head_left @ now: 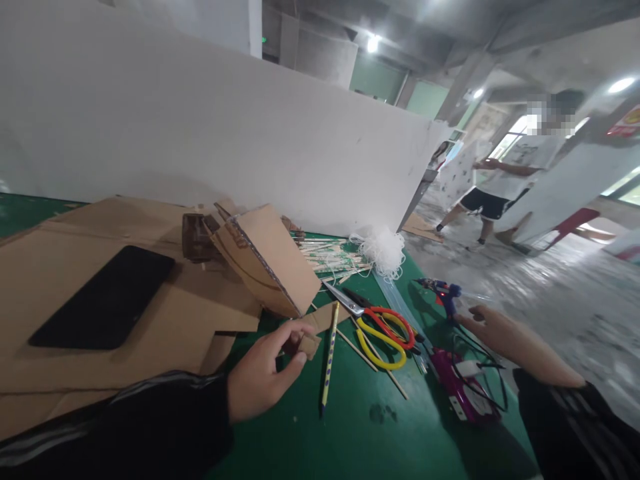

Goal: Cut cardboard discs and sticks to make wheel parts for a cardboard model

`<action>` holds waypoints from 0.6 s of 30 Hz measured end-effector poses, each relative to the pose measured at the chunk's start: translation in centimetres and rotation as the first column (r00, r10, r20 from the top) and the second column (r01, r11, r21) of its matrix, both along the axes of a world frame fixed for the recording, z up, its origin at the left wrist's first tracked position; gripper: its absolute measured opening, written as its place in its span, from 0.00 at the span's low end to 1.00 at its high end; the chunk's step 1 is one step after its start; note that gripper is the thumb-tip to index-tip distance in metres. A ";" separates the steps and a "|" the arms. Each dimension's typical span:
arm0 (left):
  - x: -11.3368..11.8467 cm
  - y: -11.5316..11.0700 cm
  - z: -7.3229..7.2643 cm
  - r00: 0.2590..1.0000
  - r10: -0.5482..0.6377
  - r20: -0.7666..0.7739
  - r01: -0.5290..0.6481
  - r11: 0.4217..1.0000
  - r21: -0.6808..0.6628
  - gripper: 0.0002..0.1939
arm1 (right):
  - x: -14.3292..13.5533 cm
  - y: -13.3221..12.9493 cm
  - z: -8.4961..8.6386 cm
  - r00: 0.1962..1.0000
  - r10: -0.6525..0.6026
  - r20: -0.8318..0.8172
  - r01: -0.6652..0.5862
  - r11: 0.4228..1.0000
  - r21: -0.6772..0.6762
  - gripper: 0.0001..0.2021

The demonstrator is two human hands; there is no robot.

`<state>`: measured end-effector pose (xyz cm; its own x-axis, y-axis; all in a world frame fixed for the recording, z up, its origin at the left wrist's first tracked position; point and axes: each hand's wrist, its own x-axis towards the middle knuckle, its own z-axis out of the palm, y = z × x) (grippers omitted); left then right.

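Note:
My left hand [273, 373] pinches a small piece of cardboard [309, 343] between thumb and fingers, just in front of an open-sided cardboard box [275, 257]. On the right, my right hand [500, 337] has its fingers apart at the lower end of a blue glue gun [447, 297]; its grasp does not close around the handle. A yellow patterned pencil [330, 360] lies between the hands. Beside it are scissors with red handles [395, 327] and a yellow-handled pair [383, 360]. Thin wooden sticks [330, 257] lie behind them.
A black tablet-like slab [105, 297] rests on cardboard sheets [195, 313] at left. White string [384, 252], clear strips [395, 293] and a purple device with a cable [463, 390] are on the green table [295, 433]. A person [525, 157] stands beyond, near a partition.

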<state>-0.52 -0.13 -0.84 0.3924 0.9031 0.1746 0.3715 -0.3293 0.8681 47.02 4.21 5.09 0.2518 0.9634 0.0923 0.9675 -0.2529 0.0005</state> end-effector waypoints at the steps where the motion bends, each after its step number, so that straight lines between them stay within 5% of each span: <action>1: 0.0 0.0 0.0 1.000 0.003 -0.005 -0.003 1.000 -0.004 0.15 | -1.2 -0.9 0.3 1.000 0.028 0.008 -0.028 1.000 -0.011 0.26; 4: 0.0 0.1 0.0 1.000 0.014 -0.013 -0.014 1.000 -0.006 0.15 | -6.3 -3.1 0.6 0.982 0.191 -0.002 -0.190 0.982 0.011 0.22; 8: -0.1 0.0 0.1 1.000 0.021 0.009 -0.021 1.000 0.001 0.15 | -13.6 -4.0 -0.7 0.858 0.514 0.011 -0.514 0.857 0.033 0.17; 12: 0.0 -0.1 0.3 0.999 0.038 0.034 -0.037 0.999 -0.024 0.15 | -17.5 -3.1 -2.5 0.834 0.548 0.061 -0.543 0.836 -0.074 0.19; 18: 0.0 -0.2 0.5 0.995 0.001 0.102 0.004 0.999 -0.051 0.15 | -18.1 -1.2 -3.2 0.885 0.465 0.010 -0.464 0.884 -0.050 0.13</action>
